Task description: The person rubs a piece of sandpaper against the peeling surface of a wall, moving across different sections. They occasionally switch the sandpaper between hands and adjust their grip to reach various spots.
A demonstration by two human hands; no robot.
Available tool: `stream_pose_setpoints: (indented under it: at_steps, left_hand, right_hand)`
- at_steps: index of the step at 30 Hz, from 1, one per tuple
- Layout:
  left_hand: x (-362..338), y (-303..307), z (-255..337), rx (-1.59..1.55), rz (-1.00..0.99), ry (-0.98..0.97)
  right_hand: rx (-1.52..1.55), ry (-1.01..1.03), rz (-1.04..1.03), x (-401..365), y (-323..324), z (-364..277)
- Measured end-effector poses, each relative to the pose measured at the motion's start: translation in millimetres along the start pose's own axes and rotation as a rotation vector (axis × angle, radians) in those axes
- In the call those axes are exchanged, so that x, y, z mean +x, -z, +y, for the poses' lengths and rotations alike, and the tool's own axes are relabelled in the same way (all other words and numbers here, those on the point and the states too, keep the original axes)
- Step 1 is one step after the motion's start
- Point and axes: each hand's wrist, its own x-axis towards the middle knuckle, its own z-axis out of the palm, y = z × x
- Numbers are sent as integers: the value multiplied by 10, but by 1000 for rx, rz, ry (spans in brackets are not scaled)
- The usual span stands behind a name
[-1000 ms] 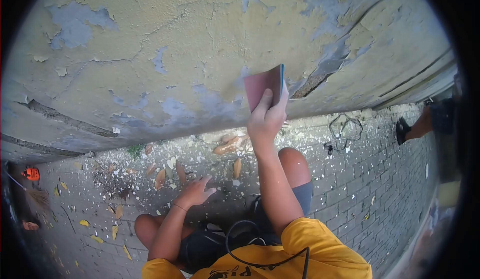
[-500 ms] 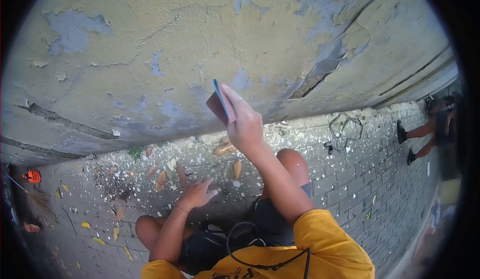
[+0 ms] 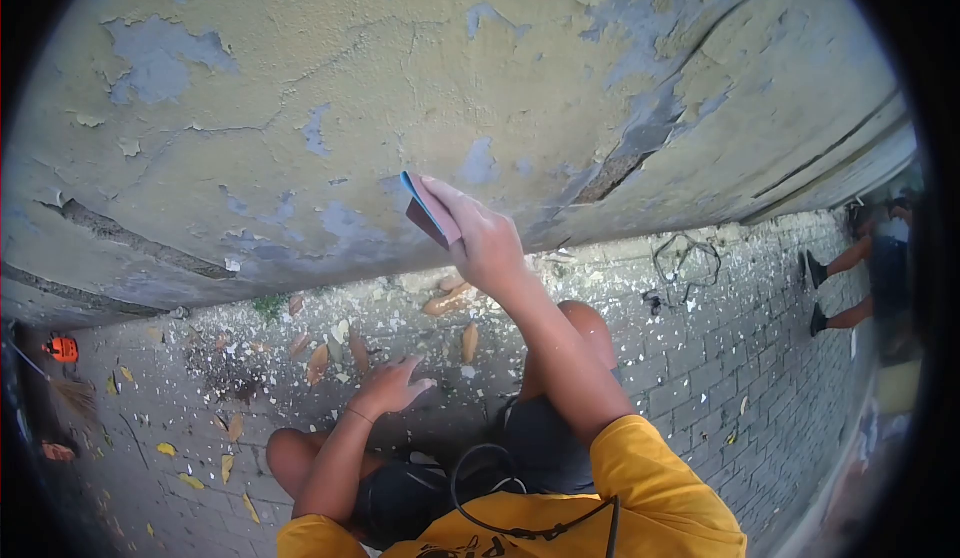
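A folded sheet that looks like sandpaper point(image 3: 432, 213), reddish-brown with a blue edge, is held in my right hand point(image 3: 487, 243), its fingers closed round it. The sheet is at the lower part of a yellowish wall point(image 3: 400, 88) with peeling paint and grey patches; whether it touches the surface is unclear. My left hand point(image 3: 393, 386) hangs low over the paved ground, near my knee, with its fingers apart and nothing in them.
Paint flakes and dry leaves point(image 3: 318, 363) litter the paving point(image 3: 690, 358). A coil of dark cable point(image 3: 688, 260) lies by the wall's foot. At far left are an orange object point(image 3: 62, 349) and a broom point(image 3: 75, 395). Another person's legs point(image 3: 848, 316) show at far right.
My right hand has shifted slightly left and down with the folded sheet. My left hand is almost unmoved. The other person's legs have moved a little.
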Motion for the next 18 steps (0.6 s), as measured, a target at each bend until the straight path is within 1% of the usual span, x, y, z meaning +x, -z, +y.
stream_pose_setpoints:
  at_steps: [1, 3, 4, 5, 7, 8, 9, 11, 12, 13, 15, 16, 17, 18]
  left_hand:
    - [4, 5, -6, 14, 13, 1]
    - [27, 28, -13, 15, 35, -3]
    - [7, 15, -11, 18, 33, -11]
    - [-7, 10, -14, 20, 29, -6]
    - [13, 36, 16, -5, 13, -2]
    - [28, 27, 12, -4, 11, -9]
    - [16, 13, -2, 8, 17, -14]
    - [34, -11, -24, 15, 40, -14]
    - [27, -14, -23, 5, 39, -12]
    - [14, -8, -28, 1, 32, -12]
    - [19, -11, -29, -2, 11, -8]
    - [21, -13, -28, -16, 3, -3]
    - [20, -6, -34, -16, 4, -6]
    - [14, 12, -30, 1, 16, -2]
  right_hand:
    - [-1, 2, 3, -2, -5, 20]
    - [332, -365, 689, 51, -49, 74]
    - [342, -486, 642, 63, -14, 105]
    - [345, -492, 642, 56, -40, 105]
    - [92, -192, 170, 20, -64, 132]
    - [25, -6, 232, 20, -77, 182]
    - [23, -3, 229, 25, -45, 200]
    - [255, -433, 661, 69, 20, 251]
    - [373, -506, 647, 92, 39, 258]
    - [376, -510, 650, 96, 11, 225]
    - [63, 78, 45, 80, -63, 114]
    - [57, 156, 88, 52, -113, 130]
    - [54, 157, 89, 60, -87, 148]
    - [168, -73, 376, 116, -18, 145]
